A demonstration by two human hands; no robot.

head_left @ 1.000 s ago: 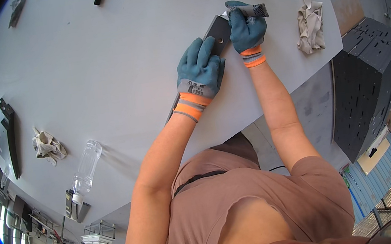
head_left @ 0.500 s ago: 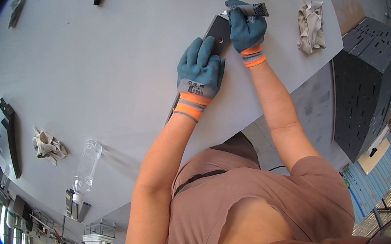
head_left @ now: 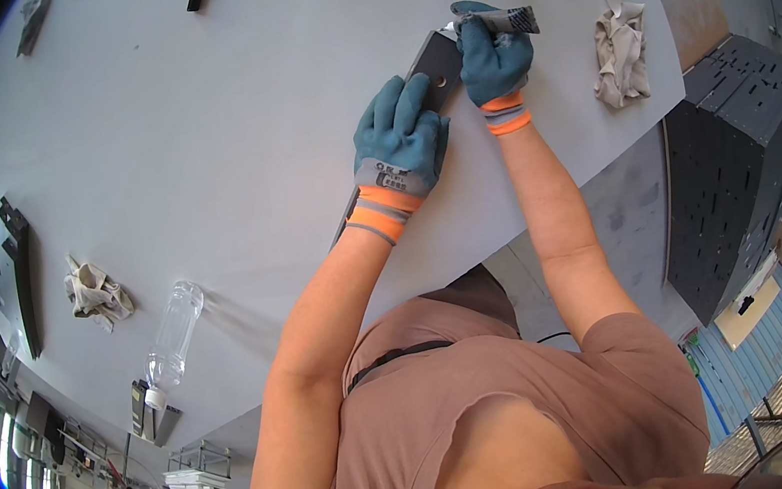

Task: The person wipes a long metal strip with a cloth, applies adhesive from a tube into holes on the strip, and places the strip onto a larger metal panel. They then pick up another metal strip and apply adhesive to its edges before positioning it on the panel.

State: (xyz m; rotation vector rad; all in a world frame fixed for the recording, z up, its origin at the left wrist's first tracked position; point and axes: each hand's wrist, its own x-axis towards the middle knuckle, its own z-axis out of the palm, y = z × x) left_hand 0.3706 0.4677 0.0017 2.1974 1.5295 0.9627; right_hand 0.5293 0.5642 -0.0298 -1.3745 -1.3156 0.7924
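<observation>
Moves nothing noticeably since a moment ago, grasping dark bar (head_left: 438, 59) by near edge of bench (head_left: 245, 145) with left hand (head_left: 398, 134), clenching grey tube (head_left: 509, 20) in right hand (head_left: 494, 65).

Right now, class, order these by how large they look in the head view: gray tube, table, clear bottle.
1. Table, by far the largest
2. Clear bottle
3. Gray tube, partly covered by the right hand

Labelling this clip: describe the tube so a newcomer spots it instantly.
On the pale grey table, find the dark bar under the left hand. At the bar's far end, the right hand holds the tube: grey, dark-patterned at one end, white at the other, unlike the plain, holed bar.
</observation>
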